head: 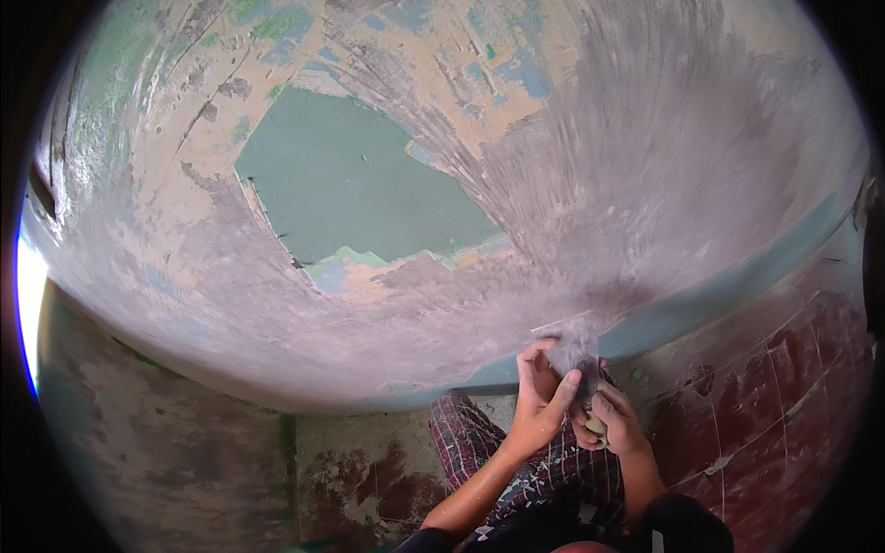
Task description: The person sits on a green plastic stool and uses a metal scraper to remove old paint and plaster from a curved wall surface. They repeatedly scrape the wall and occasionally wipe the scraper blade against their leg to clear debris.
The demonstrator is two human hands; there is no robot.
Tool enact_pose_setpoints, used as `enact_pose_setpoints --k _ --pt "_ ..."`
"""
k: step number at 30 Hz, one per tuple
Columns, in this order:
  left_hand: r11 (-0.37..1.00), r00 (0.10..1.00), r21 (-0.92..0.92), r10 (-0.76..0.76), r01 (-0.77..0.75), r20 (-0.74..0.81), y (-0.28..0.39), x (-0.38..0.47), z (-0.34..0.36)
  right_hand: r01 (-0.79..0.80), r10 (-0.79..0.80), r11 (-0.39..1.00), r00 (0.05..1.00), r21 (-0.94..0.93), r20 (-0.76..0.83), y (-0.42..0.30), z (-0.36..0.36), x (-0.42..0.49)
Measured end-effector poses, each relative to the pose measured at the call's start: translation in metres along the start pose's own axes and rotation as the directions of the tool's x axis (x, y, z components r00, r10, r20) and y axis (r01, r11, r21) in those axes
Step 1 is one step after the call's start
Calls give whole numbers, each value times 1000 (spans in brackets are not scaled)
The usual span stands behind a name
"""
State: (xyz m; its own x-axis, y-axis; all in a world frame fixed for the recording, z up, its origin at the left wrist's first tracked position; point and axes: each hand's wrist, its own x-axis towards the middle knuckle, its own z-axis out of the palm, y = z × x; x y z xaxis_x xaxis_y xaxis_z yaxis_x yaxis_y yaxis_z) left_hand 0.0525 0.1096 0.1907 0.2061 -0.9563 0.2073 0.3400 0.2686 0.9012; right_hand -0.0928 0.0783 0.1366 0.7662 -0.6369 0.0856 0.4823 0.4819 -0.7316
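In front of my lap I hold a putty knife (579, 339) with a broad, dull metal blade that tapers towards a pale handle (594, 430). My right hand (617, 417) grips the handle. My left hand (543, 394) is on the blade, its thumb lying on the flat face and its fingers around the left edge. The blade's straight edge points up towards the wall (429, 332). Whether it touches the wall cannot be told. Bare grey-mauve plaster covers much of this wall, around an irregular patch of green paint (359, 173).
A blue-green painted band (719, 297) runs along the wall's base. Ragged paint edges and scrape marks mark the upper wall. The worn red floor (767, 408) lies to the right. Paint flakes (529, 477) are scattered on my checked lower garment (463, 428). Bright light enters at the far left.
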Motion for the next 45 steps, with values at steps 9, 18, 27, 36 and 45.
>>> enact_pose_setpoints --k 9,18,27,36,45 --pt "989 959 3 -146 151 -245 20 27 -5 -132 132 990 991 55 1 -18 42 53" --pt "992 983 -93 -102 88 -154 52 58 3 -110 113 992 992 56 -64 -41 65 67" --pt "990 981 -119 -90 70 -169 35 55 6 -90 83 993 993 -77 -80 -47 56 61" --pt "977 971 -210 -19 -32 -239 29 61 -2 -67 58 981 997 -183 -53 -43 56 74" --pt "989 970 110 -69 97 -234 49 53 2 -65 64 998 997 -19 -49 -33 61 66"
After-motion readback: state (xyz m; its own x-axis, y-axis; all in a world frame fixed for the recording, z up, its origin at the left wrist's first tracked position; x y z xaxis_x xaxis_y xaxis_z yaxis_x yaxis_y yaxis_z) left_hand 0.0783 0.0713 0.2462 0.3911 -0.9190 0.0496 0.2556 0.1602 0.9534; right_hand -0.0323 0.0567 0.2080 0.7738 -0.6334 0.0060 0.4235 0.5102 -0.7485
